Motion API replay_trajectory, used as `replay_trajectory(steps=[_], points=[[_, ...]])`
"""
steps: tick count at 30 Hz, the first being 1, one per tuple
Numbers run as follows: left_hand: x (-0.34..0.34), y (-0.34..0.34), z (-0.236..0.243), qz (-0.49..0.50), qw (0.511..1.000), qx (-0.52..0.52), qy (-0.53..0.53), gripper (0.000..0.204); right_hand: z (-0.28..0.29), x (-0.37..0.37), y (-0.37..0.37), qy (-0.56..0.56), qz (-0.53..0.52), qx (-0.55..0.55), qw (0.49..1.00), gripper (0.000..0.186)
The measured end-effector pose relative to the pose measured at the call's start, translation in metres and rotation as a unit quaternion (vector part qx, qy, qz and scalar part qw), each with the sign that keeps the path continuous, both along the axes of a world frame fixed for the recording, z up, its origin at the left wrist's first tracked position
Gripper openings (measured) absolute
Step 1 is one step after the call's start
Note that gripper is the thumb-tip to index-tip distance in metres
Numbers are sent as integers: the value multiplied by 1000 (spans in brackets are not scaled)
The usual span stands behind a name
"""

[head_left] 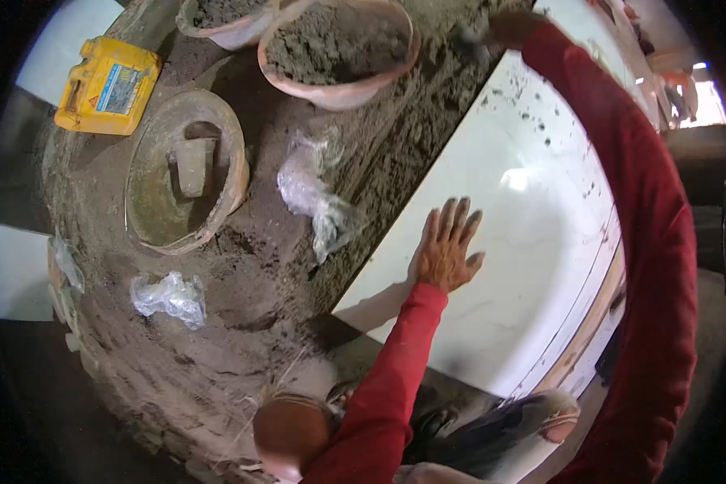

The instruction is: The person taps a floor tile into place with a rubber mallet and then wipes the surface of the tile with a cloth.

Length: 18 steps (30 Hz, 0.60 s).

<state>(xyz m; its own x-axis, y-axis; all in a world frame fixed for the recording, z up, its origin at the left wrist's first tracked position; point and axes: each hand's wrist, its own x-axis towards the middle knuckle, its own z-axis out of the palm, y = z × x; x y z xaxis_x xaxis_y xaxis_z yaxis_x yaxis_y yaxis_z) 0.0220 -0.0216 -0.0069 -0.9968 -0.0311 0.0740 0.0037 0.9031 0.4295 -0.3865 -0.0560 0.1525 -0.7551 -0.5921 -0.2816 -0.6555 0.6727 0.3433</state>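
Observation:
My left hand (448, 252) lies flat with its fingers spread on a large glossy white tile (508, 234). Grey mortar spots dot the tile's far part. Stretched far forward, my right hand (512, 31) is at the tile's upper left edge, over the strip of wet mortar (403, 153). That hand is dark and blurred, so its fingers do not show clearly. A small greyish shape (469, 39) is beside it, too unclear to name.
Two basins of grey mortar (339, 95) stand at the back. Left are a yellow jerrycan (109, 87) and a basin (235, 173) with a plastic cup (194, 168). Crumpled clear plastic (302, 181) and another plastic piece (169, 298) lie on the dirt. A white tile (16, 270) stands far left.

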Motion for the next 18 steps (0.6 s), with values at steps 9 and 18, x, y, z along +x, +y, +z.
replay_trajectory(steps=[9,18], points=[[-2,4,0,0,1000,-2,11,83,-47,-74,51,72,324,2,943,37],[0,0,-3,10,1000,-9,0,83,-76,-82,18,68,166,-15,984,40]])
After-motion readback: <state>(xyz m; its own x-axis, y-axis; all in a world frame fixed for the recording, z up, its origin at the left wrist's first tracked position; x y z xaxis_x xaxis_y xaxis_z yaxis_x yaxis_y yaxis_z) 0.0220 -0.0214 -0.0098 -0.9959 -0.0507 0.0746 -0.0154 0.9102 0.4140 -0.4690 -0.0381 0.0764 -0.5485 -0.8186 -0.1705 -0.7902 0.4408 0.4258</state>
